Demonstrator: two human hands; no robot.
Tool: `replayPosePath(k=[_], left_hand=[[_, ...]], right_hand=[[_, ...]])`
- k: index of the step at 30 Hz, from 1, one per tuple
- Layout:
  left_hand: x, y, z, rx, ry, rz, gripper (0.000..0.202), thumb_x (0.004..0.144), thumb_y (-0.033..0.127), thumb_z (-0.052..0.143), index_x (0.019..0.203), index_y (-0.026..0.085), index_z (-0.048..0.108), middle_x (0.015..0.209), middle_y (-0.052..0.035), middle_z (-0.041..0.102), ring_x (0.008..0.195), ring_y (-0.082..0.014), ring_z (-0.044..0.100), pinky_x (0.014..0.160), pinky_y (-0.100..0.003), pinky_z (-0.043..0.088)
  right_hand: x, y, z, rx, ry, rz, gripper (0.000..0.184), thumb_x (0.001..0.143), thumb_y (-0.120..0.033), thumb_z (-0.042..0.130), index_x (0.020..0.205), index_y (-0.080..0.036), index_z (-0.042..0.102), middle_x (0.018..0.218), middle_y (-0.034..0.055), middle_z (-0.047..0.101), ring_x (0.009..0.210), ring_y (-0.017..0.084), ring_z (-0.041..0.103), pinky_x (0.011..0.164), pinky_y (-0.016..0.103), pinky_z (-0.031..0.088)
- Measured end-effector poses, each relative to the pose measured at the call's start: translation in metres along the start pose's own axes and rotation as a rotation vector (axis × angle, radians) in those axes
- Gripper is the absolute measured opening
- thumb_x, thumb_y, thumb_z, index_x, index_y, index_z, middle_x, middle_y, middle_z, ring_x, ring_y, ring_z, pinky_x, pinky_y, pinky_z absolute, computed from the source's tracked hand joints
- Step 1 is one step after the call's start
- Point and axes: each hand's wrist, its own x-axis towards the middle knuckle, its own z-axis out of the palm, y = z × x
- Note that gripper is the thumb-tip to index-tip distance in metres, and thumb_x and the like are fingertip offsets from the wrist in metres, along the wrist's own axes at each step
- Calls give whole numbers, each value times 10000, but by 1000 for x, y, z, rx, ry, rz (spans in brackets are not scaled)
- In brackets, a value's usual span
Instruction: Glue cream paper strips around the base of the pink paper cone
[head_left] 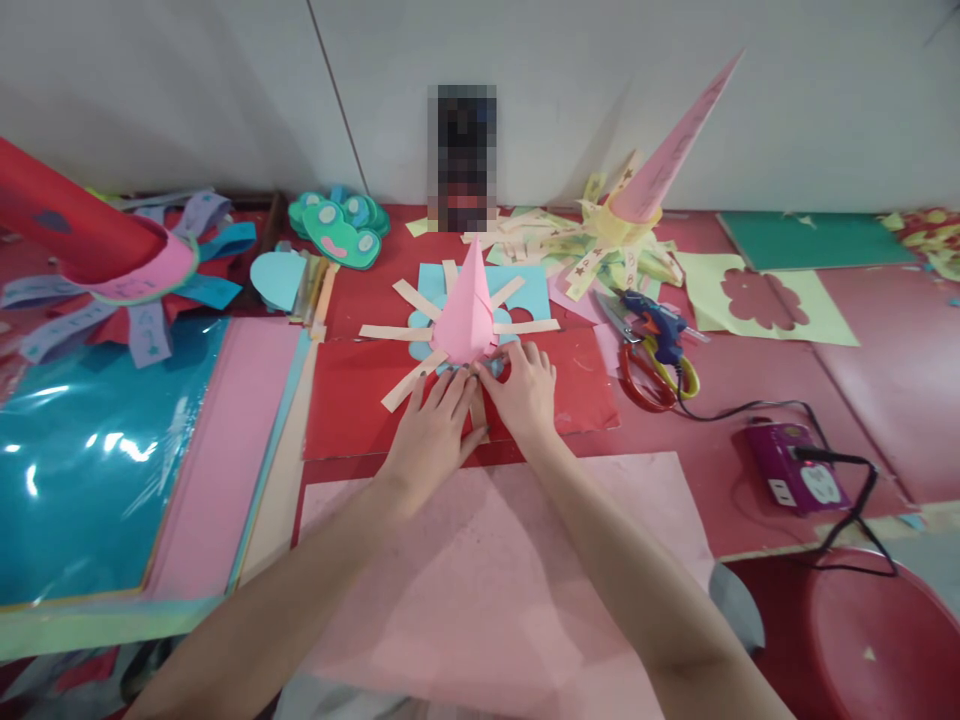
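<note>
A pink paper cone (466,305) stands upright in the middle, with cream paper strips (395,332) spreading outward from its base. Beneath it lies a light-blue paper piece (421,345) with a scalloped edge. My left hand (435,425) rests palm down at the near side of the base, its fingers stretched and apart. One cream strip (479,412) runs near its thumb. Close to the right of it, my right hand (525,390) has thumb and fingers drawn together at the cone's base; what they pinch is hidden.
Scissors (651,378) and a blue glue gun (652,320) lie at the right, its cord reaching a purple power box (795,470). A taller pink cone (675,150) leans behind. At left are a red paper tube (90,220) and coloured sheets (105,450).
</note>
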Motion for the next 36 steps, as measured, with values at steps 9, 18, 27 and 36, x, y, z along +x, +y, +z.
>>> replayPosePath(k=[9, 18, 27, 36], left_hand=[[-2, -1, 2, -38, 7, 17, 503, 957, 333, 377, 1370, 55, 441, 1419, -176, 459, 1325, -311, 410, 1128, -517, 266], [-2, -3, 4, -151, 66, 9, 488, 924, 312, 451, 1348, 70, 447, 1388, -160, 497, 1298, -277, 446, 1110, -453, 334], [-2, -4, 3, -150, 57, 8, 487, 926, 319, 452, 1346, 73, 450, 1389, -156, 496, 1295, -276, 446, 1106, -449, 339], [-3, 2, 4, -101, 26, -18, 483, 932, 284, 433, 1355, 49, 443, 1418, -166, 462, 1320, -287, 420, 1110, -450, 340]], right_hand=[[0, -1, -2, -8, -17, 11, 236, 856, -443, 551, 893, -215, 599, 938, 70, 615, 893, 246, 542, 758, 361, 371], [0, 0, 0, -2, -16, 11, 245, 859, -448, 539, 901, -215, 599, 927, 71, 606, 892, 243, 535, 761, 359, 364], [0, 2, -1, 28, -34, 4, 261, 850, -462, 555, 933, -220, 605, 926, 64, 612, 902, 240, 540, 773, 358, 366], [0, 2, -2, 8, -35, -3, 271, 843, -475, 561, 896, -212, 596, 934, 67, 606, 887, 241, 527, 754, 347, 355]])
